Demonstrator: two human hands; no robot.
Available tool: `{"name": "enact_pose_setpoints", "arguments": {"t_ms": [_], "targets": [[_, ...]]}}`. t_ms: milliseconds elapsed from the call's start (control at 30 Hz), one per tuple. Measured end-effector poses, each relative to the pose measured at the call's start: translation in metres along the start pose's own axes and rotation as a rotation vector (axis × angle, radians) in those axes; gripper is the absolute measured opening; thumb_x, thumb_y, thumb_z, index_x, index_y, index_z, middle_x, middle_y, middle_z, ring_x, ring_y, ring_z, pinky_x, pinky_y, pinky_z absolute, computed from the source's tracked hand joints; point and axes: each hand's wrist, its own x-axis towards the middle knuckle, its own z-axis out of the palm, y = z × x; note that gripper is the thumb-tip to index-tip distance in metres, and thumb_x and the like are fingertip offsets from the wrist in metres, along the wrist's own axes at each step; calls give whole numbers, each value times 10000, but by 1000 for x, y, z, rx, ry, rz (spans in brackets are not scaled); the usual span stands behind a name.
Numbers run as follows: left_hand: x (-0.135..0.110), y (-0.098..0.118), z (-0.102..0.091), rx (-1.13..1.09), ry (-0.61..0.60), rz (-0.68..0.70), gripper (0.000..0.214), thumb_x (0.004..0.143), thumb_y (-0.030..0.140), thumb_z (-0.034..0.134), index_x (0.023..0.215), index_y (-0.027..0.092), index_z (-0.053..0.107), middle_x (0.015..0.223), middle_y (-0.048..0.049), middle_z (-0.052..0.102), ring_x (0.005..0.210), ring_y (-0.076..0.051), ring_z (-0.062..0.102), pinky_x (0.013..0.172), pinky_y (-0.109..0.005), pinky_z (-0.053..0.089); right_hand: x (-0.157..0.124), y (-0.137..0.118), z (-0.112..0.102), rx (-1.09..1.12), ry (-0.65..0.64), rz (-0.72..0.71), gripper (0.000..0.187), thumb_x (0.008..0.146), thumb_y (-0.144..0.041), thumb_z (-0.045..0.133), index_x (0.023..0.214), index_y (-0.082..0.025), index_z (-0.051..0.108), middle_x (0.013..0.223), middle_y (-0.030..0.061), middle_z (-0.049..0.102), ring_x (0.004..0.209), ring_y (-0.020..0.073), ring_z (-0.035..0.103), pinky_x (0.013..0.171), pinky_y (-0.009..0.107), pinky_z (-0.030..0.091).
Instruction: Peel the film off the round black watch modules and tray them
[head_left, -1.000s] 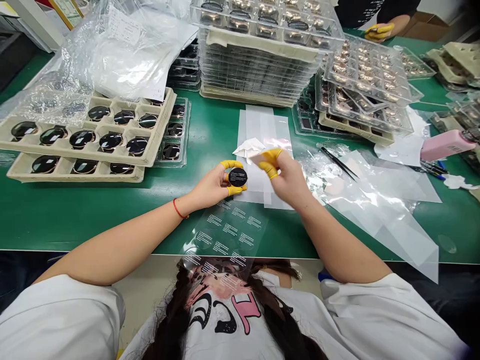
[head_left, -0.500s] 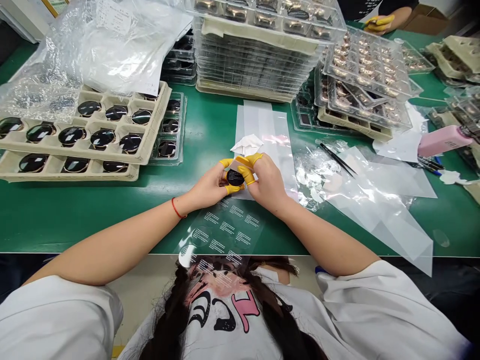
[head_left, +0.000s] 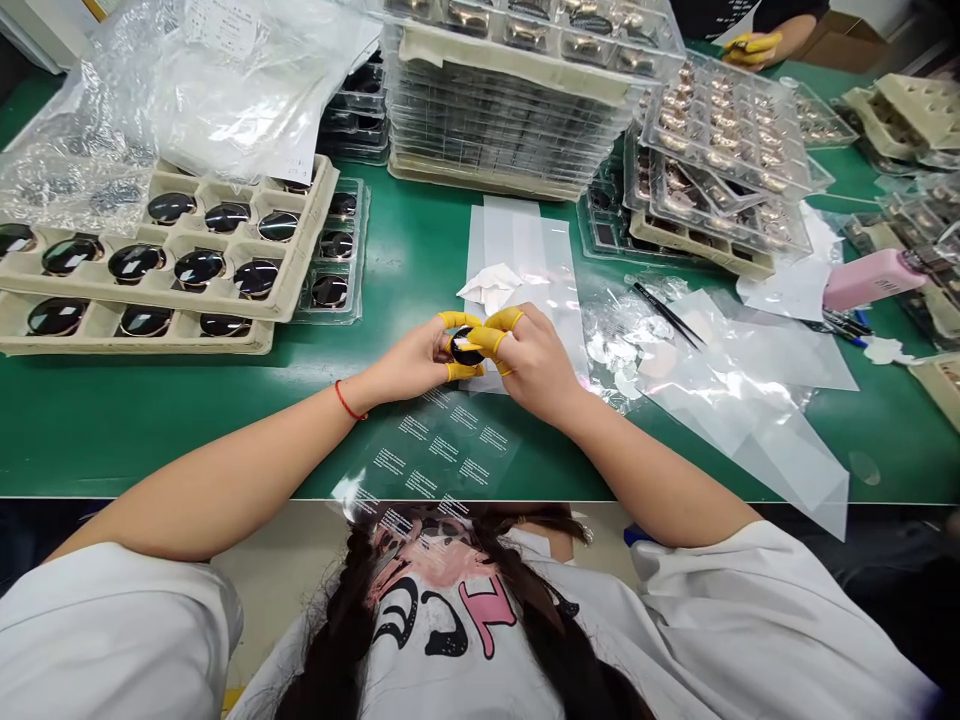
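Note:
My left hand [head_left: 425,357], in yellow finger cots, grips a round, glossy black disc [head_left: 466,347] by its edge, its face tilted up towards me. Yellow-tipped fingers of my right hand [head_left: 517,350] are closed over the disc's face. A small pale patch shows under those fingertips; whether it is a held piece or a reflection I cannot make out. Just below my hands lies a clear film sheet [head_left: 435,450] with white printed text blocks, hanging over the table edge. A crumpled white cloth [head_left: 491,287] sits behind my hands on translucent sheets [head_left: 559,260].
Moulded trays [head_left: 300,285] of similar black discs stand left, partly under plastic bags [head_left: 225,110]. A tall stack of clear trays [head_left: 510,130] rises ahead. At right lie black tweezers [head_left: 667,315], film scraps [head_left: 622,350] and a pink bottle [head_left: 874,278]. Another person's yellow-tipped hand [head_left: 754,48] shows at the back.
The disc's printed white text, visible earlier, is now covered by my right fingers. A flat tan piece between my hands no longer shows. The view has shifted slightly.

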Motion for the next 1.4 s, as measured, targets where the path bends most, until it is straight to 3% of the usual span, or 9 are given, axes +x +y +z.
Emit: {"name": "enact_pose_setpoints", "arguments": {"t_ms": [200, 333, 500, 567, 667, 767, 867, 1000, 1400], "targets": [[1, -1, 0, 15, 3, 30, 541, 696, 208, 768, 1145, 165, 470, 805, 33, 610, 650, -74, 574, 577, -200, 443, -12, -1, 3, 5, 16, -60, 300, 938, -143, 401, 927, -267, 675, 981, 64, 619, 911, 211, 480, 766, 374, 404], [2, -4, -2, -21, 10, 57, 560, 686, 200, 773, 1145, 164, 455, 826, 23, 606, 696, -91, 591, 618, -219, 473, -22, -6, 4, -13, -10, -27, 315, 926, -134, 409, 957, -290, 681, 984, 49, 634, 925, 208, 509, 790, 387, 420], [1, -4, -2, 25, 10, 64, 544, 696, 197, 773, 1138, 169, 457, 856, 18, 609, 744, -92, 599, 658, -218, 489, -25, -11, 3, 36, 109, -40, 243, 912, -112, 454, 969, -234, 656, 912, 63, 647, 832, 195, 513, 679, 336, 441], [0, -3, -2, 33, 10, 47, 532, 718, 210, 761, 1150, 167, 454, 834, 28, 602, 703, -79, 583, 635, -212, 480, -21, -12, -1, 177, 187, 63, 177, 927, -149, 488, 996, -221, 634, 882, 51, 647, 810, 175, 530, 693, 321, 466], [-1, 0, 0, 31, 26, 16, 548, 728, 204, 754, 1171, 165, 433, 769, 50, 588, 639, -67, 559, 597, -203, 466, -12, -14, -9, 374, 282, 343, 115, 948, -249, 515, 991, -222, 619, 860, 27, 646, 796, 153, 557, 726, 316, 487], [-1, 1, 2, 71, 42, 7, 563, 728, 207, 754, 1182, 167, 424, 713, 64, 575, 584, -66, 531, 538, -194, 427, -7, -18, -11, 458, 210, 457, 134, 939, -311, 536, 989, -228, 628, 982, 47, 665, 928, 175, 594, 818, 355, 505], [-2, -1, 2, 74, 29, 38, 541, 737, 216, 740, 1173, 176, 422, 751, 43, 610, 610, -81, 562, 550, -202, 438, -8, -23, -7, 408, 121, 410, 141, 932, -302, 548, 995, -231, 651, 1120, 76, 663, 1095, 212, 581, 934, 420, 474], [-2, -5, 1, 113, 29, 80, 533, 739, 235, 742, 1167, 181, 430, 733, 46, 608, 630, -94, 583, 564, -205, 434, -13, -28, -1, 230, 82, 325, 154, 936, -283, 538, 1006, -242, 668, 1182, 75, 664, 1144, 241, 555, 956, 455, 426], [-4, -3, 3, 173, 74, 44, 523, 735, 152, 693, 1190, 165, 435, 707, 61, 567, 581, -65, 521, 522, -183, 387, -18, -32, 6, -80, 216, 96, 144, 881, -167, 544, 984, -257, 588, 1032, 68, 629, 1069, 232, 518, 977, 460, 374]]}}
